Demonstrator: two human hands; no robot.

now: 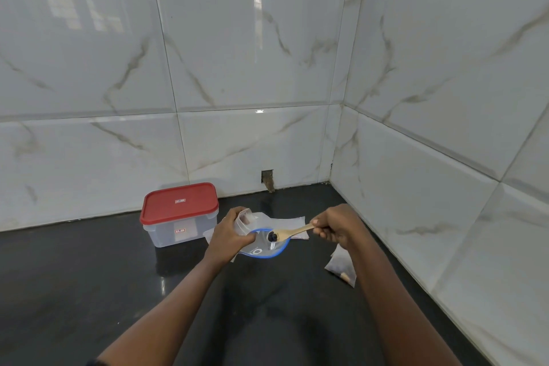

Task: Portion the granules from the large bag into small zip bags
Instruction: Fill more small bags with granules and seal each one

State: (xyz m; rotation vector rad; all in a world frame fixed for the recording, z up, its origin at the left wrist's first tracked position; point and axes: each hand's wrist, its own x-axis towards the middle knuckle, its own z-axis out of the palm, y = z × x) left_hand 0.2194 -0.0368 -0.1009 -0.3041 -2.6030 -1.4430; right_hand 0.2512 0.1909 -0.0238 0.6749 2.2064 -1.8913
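Spoon (292, 232) of spill-prone granules (272, 236) gripped at handle end by right hand (338, 227); limp-looking small zip bag (244, 218) pinched at mouth by left hand (230, 232).

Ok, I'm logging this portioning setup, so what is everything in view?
counter: one, black, underneath
wall tiles: many, white marbled, behind and right
storage box: one, clear with red lid, by back wall
wooden spoon: one, pale, carrying dark granules
large bag: one, clear with blue rim, under spoon
small zip bag: one, clear, in left hand
filled small bag: one, clear, beside right forearm
flat bags: count unclear, clear, behind large bag
left hand: holds small zip bag
right hand: holds wooden spoon
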